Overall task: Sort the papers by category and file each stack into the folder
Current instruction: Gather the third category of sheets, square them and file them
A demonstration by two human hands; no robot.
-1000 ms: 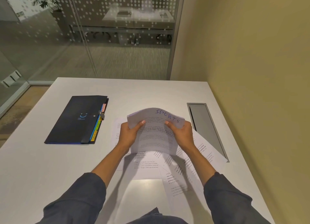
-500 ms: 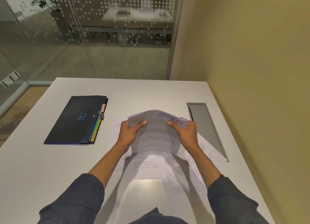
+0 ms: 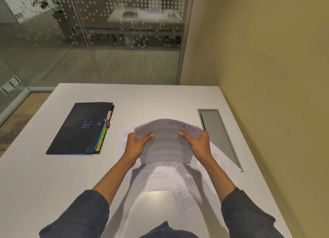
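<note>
Table (image 3: 53, 175) beside glass partition (image 3: 89, 41)

Matt paper stack (image 3: 167, 145), smooth table (image 3: 53, 175)

The folder (image 3: 80, 129) is black, with a small light-blue smiley mark on its cover and a thin blue line along its near edge. Coloured tabs (image 3: 104, 133) show down its right side: orange-red at the far end, then blue, green and yellow. The stack of papers (image 3: 167, 141) is white with black print, and "SPORTS" is written across its top in blue ink. The loose sheets (image 3: 188, 186) under it are white with black text too. The table (image 3: 53, 175) is plain white. The sleeves (image 3: 78, 218) are dark grey-blue. The wall (image 3: 267, 59) is pale yellow-green. The glass partition (image 3: 106, 32) carries a pattern of white dots.
</note>
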